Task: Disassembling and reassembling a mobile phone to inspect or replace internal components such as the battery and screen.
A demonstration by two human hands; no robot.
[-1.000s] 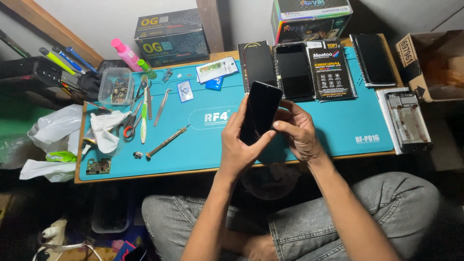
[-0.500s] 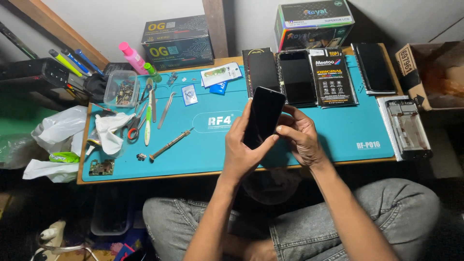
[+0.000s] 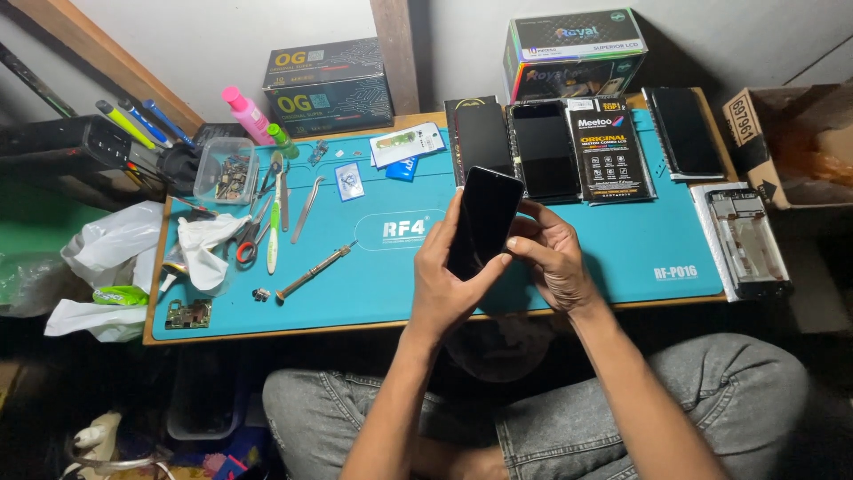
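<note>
Head view: black phone (image 3: 484,218) gripped between left hand (image 3: 444,284) and right hand (image 3: 551,258), above teal mat (image 3: 622,258).

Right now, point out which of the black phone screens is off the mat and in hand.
The black phone gripped by the left hand and steadied by the right hand. The other dark screens lie flat along the teal mat's far edge.

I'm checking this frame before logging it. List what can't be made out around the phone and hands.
Head view only:
- Phone: lower part hidden by left hand; back faces away.
- Right hand: fingertips hidden behind the phone.
- Clear box: contents too small to tell.
- Cardboard box: cut off by right edge.
</note>
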